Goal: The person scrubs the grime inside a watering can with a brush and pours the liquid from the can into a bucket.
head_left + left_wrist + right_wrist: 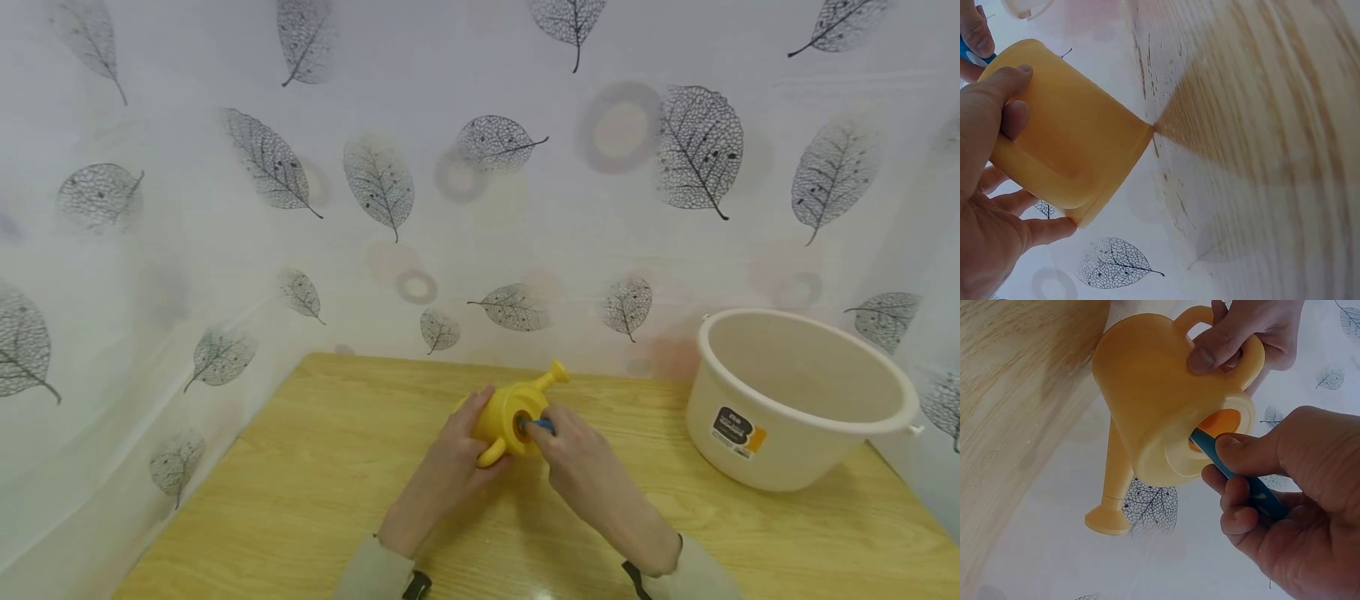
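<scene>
A yellow watering can (492,417) is tilted over on the table, its opening turned towards my right hand. My left hand (450,462) grips it by the handle, with the thumb through or over the loop in the right wrist view. My right hand (588,467) holds a slim blue-handled tool (1260,495) between thumb and curled fingers. The tool's front end reaches into the can's round opening (1221,422), so its tip is hidden and its exact kind cannot be told. The can's spout (555,375) points away towards the back wall.
A large cream bucket (810,446) with a dark label stands on the right of the wooden table (300,467). White sheeting (420,267) printed with grey leaves surrounds the table at the back and sides.
</scene>
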The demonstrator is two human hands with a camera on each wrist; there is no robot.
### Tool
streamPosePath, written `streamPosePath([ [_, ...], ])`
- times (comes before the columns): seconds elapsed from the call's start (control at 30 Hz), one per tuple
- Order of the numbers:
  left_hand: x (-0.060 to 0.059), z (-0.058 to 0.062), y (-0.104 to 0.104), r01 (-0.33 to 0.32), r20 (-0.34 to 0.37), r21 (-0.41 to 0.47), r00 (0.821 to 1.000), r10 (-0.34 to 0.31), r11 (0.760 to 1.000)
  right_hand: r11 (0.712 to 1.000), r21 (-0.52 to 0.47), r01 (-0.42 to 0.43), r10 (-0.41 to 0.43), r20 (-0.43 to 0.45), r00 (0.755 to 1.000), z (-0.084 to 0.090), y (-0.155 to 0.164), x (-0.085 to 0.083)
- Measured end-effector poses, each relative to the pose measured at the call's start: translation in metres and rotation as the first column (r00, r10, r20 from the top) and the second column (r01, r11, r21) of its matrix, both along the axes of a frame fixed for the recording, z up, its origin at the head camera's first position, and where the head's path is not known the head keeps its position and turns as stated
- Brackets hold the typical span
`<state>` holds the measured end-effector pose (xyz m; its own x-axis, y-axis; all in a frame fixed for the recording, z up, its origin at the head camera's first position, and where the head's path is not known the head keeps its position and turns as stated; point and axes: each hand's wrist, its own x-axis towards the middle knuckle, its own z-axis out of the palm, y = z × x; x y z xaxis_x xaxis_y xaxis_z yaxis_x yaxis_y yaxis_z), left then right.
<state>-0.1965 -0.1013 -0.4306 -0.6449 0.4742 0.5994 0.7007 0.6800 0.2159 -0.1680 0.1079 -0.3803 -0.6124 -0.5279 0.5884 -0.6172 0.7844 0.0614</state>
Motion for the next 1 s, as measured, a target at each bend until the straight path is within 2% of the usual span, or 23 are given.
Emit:
streamPosePath([
  [0.23, 0.0, 0.001, 0.001, -0.003, 0.006, -0.001, 1.0, 0.003, 1.0, 1.0, 0.005, 0.005, -0.005, 0.004, 1.0, 0.001, 0.001, 0.0],
  [0.57, 0.001, 0.001, 0.001, -0.007, -0.023, -0.006, 1.0, 0.007, 1.0, 1.0, 0.023, 0.019, -0.019, -0.026, 0.999, 0.009, 0.004, 0.007],
  [1.0, 0.002, 0.003, 0.002, -0.024, 0.005, 0.002, 1.0, 0.024, 1.0, 0.999, 0.043, 0.026, -0.027, 0.018, 0.999, 0.015, 0.005, 0.009],
])
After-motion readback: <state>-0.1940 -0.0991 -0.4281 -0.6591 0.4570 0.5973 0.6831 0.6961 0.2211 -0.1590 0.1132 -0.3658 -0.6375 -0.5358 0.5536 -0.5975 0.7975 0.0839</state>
